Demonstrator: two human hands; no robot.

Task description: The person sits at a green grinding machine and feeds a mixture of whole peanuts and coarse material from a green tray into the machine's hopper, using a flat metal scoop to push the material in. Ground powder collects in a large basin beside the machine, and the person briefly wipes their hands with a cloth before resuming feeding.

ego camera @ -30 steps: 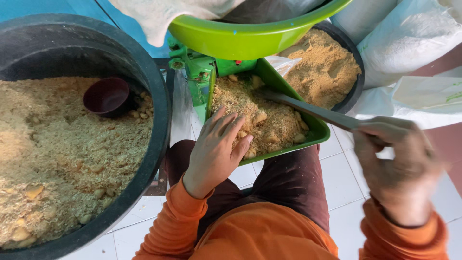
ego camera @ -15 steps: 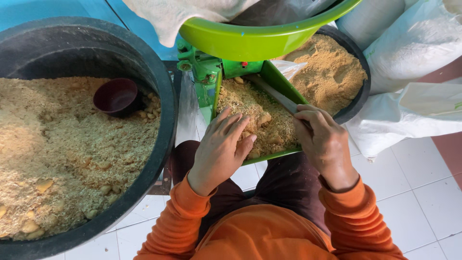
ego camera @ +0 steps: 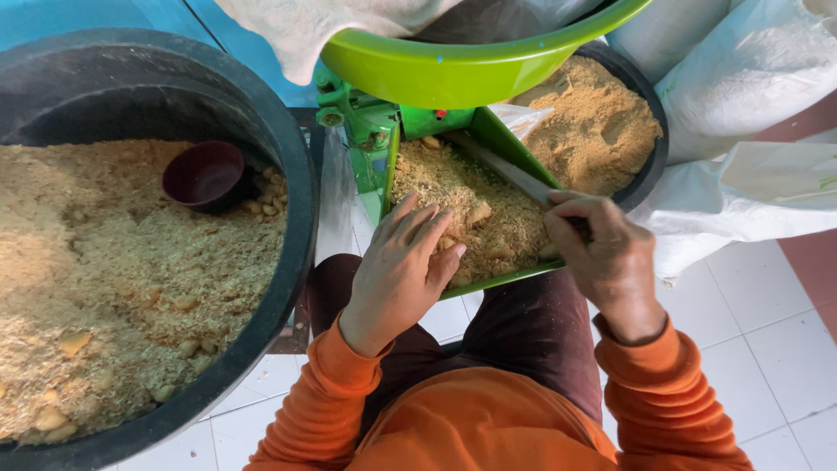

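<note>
- Biggest thing in view: the black tub (ego camera: 296,253), well off to the left of the left hand, loaded with coarse tan crumbly meal and pale lumps, level well below the rim at the back.
- A small dark red scoop bowl (ego camera: 203,174) sits in that meal near the tub's far side, mouth up.
- Beyond both hands hangs the green basin (ego camera: 453,74), a pale cloth (ego camera: 305,30) draped over its left edge.
- To the right, past the right hand, white sacks (ego camera: 750,201) crowd the tiled floor; only a strip of floor stays open on that side.
- Behind the right hand, a second black tub (ego camera: 649,166) holds finer, golden-brown meal, heaped.
- Under both hands: the green tray (ego camera: 506,277), sloping toward the person, carrying fibrous meal with a few pale chunks. Its near lip lies just below the fingers, over the lap.
- Left hand (ego camera: 401,270) lies flat and loose, fingers spread on the meal at the tray's near edge, gripping nothing.
- Right hand (ego camera: 606,253) is clenched around the handle of a grey metal blade (ego camera: 501,166), which runs away from the fist, up and left across the tray.
- A narrow gap of meal separates the hands.
</note>
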